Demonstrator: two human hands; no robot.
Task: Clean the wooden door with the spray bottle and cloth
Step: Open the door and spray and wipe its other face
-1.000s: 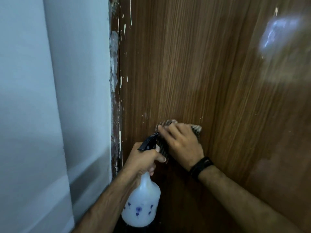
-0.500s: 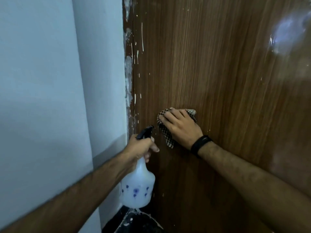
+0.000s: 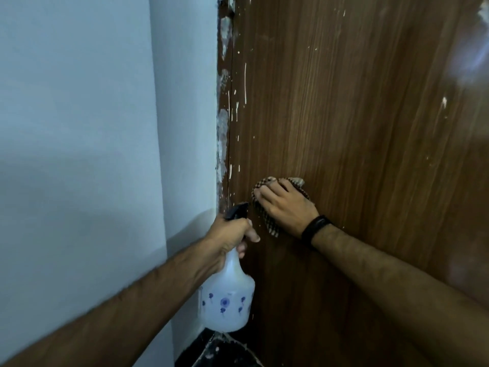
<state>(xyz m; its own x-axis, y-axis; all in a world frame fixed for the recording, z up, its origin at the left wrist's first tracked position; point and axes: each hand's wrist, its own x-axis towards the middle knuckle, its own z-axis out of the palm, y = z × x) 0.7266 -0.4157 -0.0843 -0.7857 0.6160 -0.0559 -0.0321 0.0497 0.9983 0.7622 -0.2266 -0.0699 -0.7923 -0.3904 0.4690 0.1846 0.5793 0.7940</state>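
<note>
The brown wooden door (image 3: pixel 357 115) fills the right half of the view, flecked with white paint near its left edge. My right hand (image 3: pixel 287 206) presses a checked cloth (image 3: pixel 272 226) flat against the door, fingers spread over it. My left hand (image 3: pixel 229 231) grips the neck of a translucent white spray bottle (image 3: pixel 226 300) with blue flower prints and a black nozzle, held just left of and below the cloth. A black band sits on my right wrist.
A pale blue-white wall (image 3: pixel 92 141) stands on the left and meets the paint-smeared door frame (image 3: pixel 223 128). Dark floor (image 3: pixel 219 350) with white specks shows below the bottle. A glare patch lies on the door's upper right.
My right hand with the cloth has moved up the door, and the view has shifted right and up. The left hand keeps the bottle beside it.
</note>
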